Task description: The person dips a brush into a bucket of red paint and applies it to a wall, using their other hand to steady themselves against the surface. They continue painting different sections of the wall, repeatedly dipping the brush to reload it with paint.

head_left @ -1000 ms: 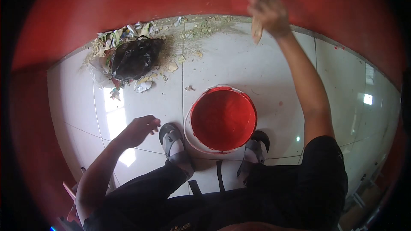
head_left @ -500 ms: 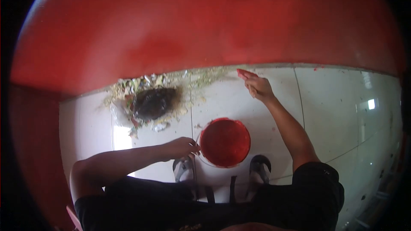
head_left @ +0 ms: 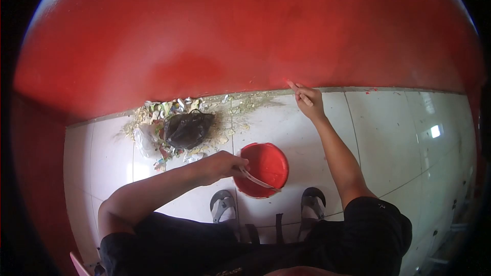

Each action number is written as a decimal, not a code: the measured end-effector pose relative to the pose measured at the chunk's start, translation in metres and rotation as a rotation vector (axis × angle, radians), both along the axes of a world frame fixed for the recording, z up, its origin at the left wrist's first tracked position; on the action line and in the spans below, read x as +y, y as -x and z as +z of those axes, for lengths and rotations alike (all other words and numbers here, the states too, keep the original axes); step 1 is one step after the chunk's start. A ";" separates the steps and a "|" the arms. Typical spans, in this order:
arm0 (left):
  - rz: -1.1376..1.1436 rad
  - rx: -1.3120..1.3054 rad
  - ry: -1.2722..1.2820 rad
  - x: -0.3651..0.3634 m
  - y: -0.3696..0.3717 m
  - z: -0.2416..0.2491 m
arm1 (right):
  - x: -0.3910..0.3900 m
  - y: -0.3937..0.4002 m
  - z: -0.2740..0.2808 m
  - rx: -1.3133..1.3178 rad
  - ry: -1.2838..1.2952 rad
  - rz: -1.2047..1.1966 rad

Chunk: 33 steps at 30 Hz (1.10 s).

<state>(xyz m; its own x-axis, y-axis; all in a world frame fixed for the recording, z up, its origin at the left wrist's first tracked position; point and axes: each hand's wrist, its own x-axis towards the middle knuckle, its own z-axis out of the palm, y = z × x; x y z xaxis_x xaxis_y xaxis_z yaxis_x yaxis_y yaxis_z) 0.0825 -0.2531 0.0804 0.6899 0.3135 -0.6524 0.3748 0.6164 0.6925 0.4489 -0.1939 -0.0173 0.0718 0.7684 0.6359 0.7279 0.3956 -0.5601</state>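
My right hand (head_left: 313,105) is closed around a paintbrush (head_left: 306,100) with a light handle. The brush's red tip meets or lies very close to the lower edge of the red wall (head_left: 307,46); exact contact is hard to tell. A red bucket (head_left: 273,166), with a red inside, is between and just ahead of my feet. My left hand (head_left: 228,165) grips the bucket's pale handle (head_left: 260,181) at the bucket's left rim. The handle slants across the opening. How much paint is inside cannot be made out.
A black plastic bag (head_left: 189,130) lies left of the bucket among scraps and paint flakes (head_left: 153,115) along the wall's foot. A clear plastic bag (head_left: 146,140) is beside it. White tiles (head_left: 388,138) cover the floor. My sandalled feet (head_left: 223,207) flank the bucket.
My left hand has moved up and right, raising the handle across the bucket's opening. The brush has turned its tip up toward the wall. The view has shifted slightly.
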 end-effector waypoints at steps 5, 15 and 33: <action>0.134 0.071 0.122 0.013 0.026 0.003 | 0.014 -0.015 0.056 -0.010 -0.125 0.112; -0.285 0.373 0.125 0.035 0.044 0.009 | 0.071 -0.046 0.112 -0.946 -0.456 -0.030; -0.515 0.754 -0.529 0.029 0.034 0.021 | 0.043 -0.125 0.283 -0.480 -0.669 -0.205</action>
<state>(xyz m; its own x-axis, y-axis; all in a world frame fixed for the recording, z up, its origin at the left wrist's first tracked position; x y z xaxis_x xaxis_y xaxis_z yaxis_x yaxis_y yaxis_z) 0.0484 -0.2244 0.1009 0.2934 0.4678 -0.8337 0.9508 -0.0522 0.3053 0.5739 -0.1508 0.2660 -0.2253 0.2212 0.9489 0.9204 0.3676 0.1328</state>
